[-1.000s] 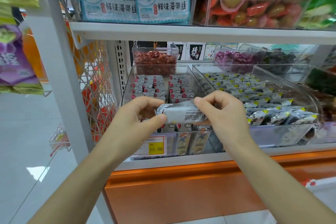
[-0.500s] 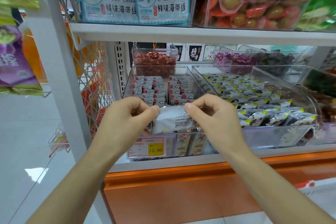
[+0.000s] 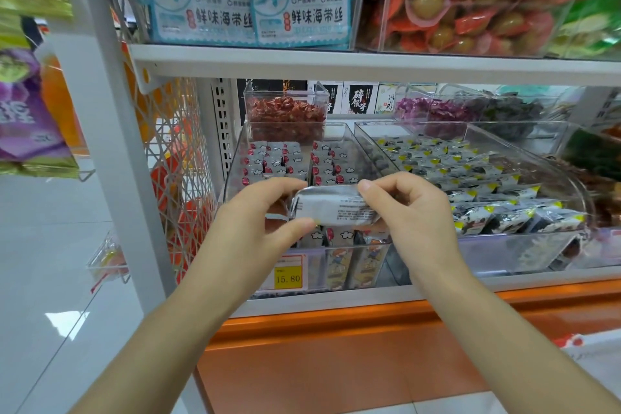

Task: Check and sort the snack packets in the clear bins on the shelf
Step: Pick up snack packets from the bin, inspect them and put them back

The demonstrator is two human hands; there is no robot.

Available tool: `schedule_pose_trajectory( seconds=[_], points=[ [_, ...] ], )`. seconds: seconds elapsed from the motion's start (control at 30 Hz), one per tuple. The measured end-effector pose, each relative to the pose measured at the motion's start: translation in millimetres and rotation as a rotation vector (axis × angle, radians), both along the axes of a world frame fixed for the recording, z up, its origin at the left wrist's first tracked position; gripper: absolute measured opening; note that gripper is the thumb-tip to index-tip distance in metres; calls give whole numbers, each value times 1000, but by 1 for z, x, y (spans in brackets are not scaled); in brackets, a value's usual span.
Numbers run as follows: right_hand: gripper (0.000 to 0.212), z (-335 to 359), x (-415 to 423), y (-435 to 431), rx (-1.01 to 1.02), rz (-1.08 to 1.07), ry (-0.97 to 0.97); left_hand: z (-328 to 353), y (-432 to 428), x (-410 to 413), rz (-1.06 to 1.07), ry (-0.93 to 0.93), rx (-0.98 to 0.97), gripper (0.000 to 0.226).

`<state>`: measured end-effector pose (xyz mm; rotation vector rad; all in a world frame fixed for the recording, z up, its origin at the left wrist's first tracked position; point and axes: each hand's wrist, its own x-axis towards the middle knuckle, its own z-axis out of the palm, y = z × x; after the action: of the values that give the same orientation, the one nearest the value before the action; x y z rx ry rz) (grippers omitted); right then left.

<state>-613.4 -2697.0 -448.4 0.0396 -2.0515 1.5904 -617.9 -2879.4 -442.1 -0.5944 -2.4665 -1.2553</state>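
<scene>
A silver snack packet (image 3: 331, 208) with small printed text lies sideways between my hands, just above the front of the left clear bin (image 3: 235, 158). My left hand (image 3: 262, 218) pinches its left end with thumb and fingers. My right hand (image 3: 410, 208) pinches its right end the same way. The left clear bin holds rows of silver packets with red dots (image 3: 279, 158). The right clear bin (image 3: 524, 245) holds several black-and-white packets with yellow corners (image 3: 470, 175).
A yellow price tag (image 3: 287, 276) reading 15.80 hangs on the left bin's front. A small bin of red snacks (image 3: 285, 114) stands behind. The upper shelf (image 3: 336, 64) hangs low overhead with seaweed packs and egg packets. A white upright (image 3: 111, 144) stands left, an orange base below.
The packet has been turned between my fingers, from more upright half a second ago to lying sideways with its printed back toward me. Both hands stay above the left bin's front.
</scene>
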Motion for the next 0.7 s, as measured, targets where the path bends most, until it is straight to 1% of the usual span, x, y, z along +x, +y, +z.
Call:
schedule_pose_trajectory(
  seconds=[0.07,0.1,0.13,0.2,0.23,0.27,0.33,0.4,0.47,0.5,0.57,0.63,0.7],
  points=[
    [9,2,-1,1,-112,125,-26,-2,-2,-2,20,19,25,43],
    [13,2,0,2,-162,214,-33,-2,-3,-4,34,23,46,43],
    [22,3,0,2,-165,283,-34,-3,-4,-5,47,28,65,42],
    [35,3,0,3,-57,307,-20,-3,-7,-7,69,60,56,44],
    [36,4,0,3,-18,277,-10,-4,-9,-8,95,92,-7,46],
    [34,4,-2,3,-15,234,3,-5,-11,-11,134,133,-110,49],
    [29,6,-7,5,-77,153,29,-5,-15,-14,214,196,-349,54],
    [21,7,-12,8,-141,85,41,-7,-15,-16,252,180,-550,53],
    [13,9,-17,8,-156,35,56,-13,-13,-16,244,138,-695,53],
    [10,9,-20,7,-124,15,62,-17,-12,-15,238,127,-749,53],
    [9,11,-28,1,7,-18,67,-21,-11,-15,236,109,-798,52],
    [16,14,-38,-6,145,-19,54,-21,-13,-14,238,98,-772,51],
    [28,19,-49,-14,285,6,36,-21,-15,-13,243,101,-738,51]
  ],
)
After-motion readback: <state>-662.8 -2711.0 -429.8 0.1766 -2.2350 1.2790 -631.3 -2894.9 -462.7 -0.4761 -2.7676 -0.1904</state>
